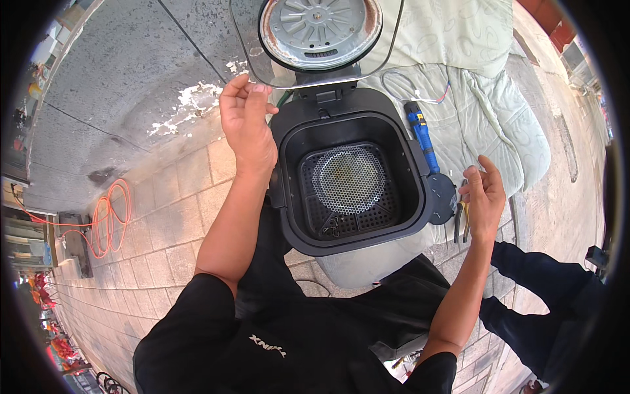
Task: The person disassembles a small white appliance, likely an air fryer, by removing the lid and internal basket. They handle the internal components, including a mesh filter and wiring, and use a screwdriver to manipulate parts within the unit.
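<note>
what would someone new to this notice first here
Probably the big black square container in the middle, with a round perforated metal disc lying inside it. Just beyond it, at the top edge, is a stained round metal plate. Bright colour may draw the eye next: the blue tool right of the container and the looped orange cable at far left.

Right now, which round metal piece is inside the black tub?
The honeycomb-perforated disc, lying in the tub; the rust-stained plate is outside, beyond the far rim.
</note>
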A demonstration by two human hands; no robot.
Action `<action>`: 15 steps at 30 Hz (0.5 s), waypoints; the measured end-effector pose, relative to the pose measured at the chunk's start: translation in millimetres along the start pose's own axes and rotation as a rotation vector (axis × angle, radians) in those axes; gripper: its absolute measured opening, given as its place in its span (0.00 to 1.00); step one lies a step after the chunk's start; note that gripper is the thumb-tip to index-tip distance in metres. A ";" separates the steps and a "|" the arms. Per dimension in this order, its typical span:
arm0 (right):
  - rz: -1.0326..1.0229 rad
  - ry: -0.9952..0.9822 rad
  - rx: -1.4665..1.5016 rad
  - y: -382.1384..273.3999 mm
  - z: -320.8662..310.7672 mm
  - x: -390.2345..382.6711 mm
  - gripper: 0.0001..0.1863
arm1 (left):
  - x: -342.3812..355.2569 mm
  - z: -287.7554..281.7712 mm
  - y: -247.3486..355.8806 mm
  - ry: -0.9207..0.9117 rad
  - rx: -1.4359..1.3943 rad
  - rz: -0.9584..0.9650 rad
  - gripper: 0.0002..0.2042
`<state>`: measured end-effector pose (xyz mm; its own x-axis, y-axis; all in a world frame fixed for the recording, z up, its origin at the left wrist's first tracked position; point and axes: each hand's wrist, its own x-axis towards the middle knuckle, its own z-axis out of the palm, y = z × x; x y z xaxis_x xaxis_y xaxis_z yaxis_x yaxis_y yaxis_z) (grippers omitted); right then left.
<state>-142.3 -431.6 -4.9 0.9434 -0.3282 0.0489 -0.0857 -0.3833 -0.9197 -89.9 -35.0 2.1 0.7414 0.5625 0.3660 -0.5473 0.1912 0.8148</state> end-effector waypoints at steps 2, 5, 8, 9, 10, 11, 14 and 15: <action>-0.081 -0.038 0.010 -32.0 13.0 2.0 0.26 | 4.3 -4.5 -7.1 0.032 0.024 0.014 0.20; -0.225 -0.102 0.013 -96.2 34.7 13.5 0.27 | 8.0 -3.4 -9.2 0.092 0.041 -0.029 0.23; -0.439 -0.106 -0.099 -146.8 56.2 41.5 0.29 | 9.9 -5.7 -20.6 0.114 0.077 -0.091 0.25; -0.551 -0.067 -0.195 -165.7 63.9 49.0 0.30 | 11.3 -4.2 -20.6 0.105 0.068 -0.116 0.25; -0.672 -0.037 -0.283 -185.9 76.2 57.6 0.31 | 15.6 -6.3 -17.3 0.105 0.063 -0.130 0.26; -0.811 0.003 -0.341 -201.9 85.4 66.5 0.32 | 17.0 -6.7 -15.8 0.098 0.057 -0.153 0.26; -1.136 0.089 -0.509 -242.4 112.0 90.6 0.36 | 19.2 -4.6 -9.1 0.099 0.048 -0.174 0.25; -1.182 0.093 -0.566 -253.4 119.3 95.3 0.36 | 21.3 -4.0 -8.2 0.098 0.018 -0.201 0.25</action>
<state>7.6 -262.7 186.3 0.5172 0.4037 0.7547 0.6287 -0.7775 -0.0149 -71.2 -21.4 1.4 0.7933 0.5899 0.1509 -0.3848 0.2937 0.8750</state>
